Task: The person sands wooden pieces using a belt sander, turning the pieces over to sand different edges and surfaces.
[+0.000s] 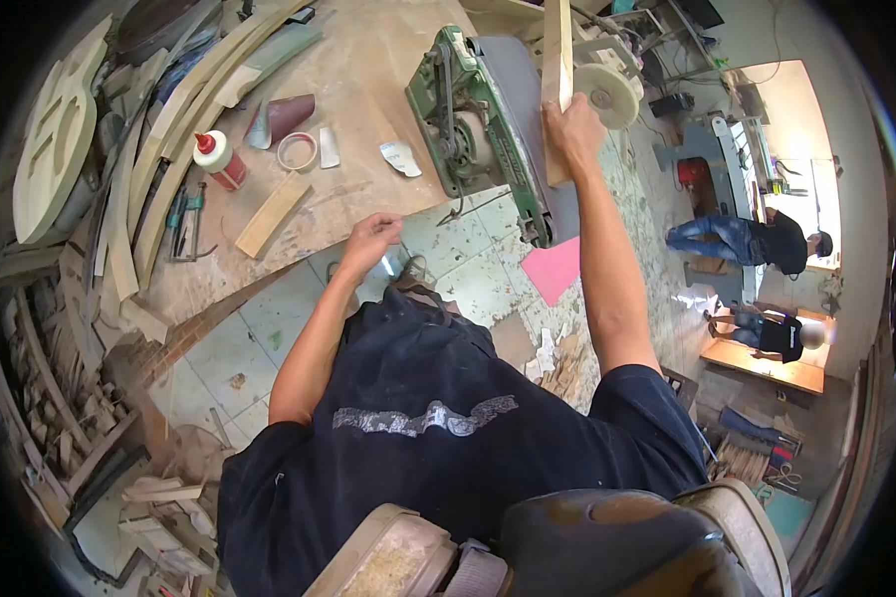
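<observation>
My right hand (573, 131) is closed around a long wooden strip (558, 50), which stretches away from me along the grey belt (513, 90) of a green belt sander (468, 139). Whether the strip touches the belt cannot be told. Near the front edge of the workbench (358, 109), my left hand (371, 242) hangs with loosely bent fingers, and nothing shows in it. On the bench beyond that hand lie a short wooden block (274, 214), a torn piece of sandpaper (400, 159) and a roll of tape (297, 152).
A red-capped glue bottle (219, 161), clamps (185, 224) and curved wooden strips (174, 124) occupy the bench's left. A round sanding disc (605, 97) is beyond my right hand. Pink paper (551, 271) lies below the sander. Two people (767, 242) are off to the right.
</observation>
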A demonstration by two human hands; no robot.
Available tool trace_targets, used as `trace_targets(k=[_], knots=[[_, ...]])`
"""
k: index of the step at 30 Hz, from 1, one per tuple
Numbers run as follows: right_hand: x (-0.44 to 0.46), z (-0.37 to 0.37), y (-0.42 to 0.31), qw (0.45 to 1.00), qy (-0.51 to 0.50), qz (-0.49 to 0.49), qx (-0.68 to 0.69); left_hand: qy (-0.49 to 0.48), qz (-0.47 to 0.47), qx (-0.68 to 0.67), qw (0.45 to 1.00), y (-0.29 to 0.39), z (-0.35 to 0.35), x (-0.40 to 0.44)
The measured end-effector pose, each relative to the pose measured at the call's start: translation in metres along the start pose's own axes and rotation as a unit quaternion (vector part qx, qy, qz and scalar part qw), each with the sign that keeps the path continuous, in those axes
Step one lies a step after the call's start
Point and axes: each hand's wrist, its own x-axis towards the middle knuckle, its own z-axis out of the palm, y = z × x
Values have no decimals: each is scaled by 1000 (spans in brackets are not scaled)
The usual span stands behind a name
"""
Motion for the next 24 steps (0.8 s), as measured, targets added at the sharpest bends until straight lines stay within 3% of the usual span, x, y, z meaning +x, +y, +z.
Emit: trace_targets(k=[24], knots=[[5,-9,15,966,-96,-194,144,-22,-7,19,1000,-3,5,6]])
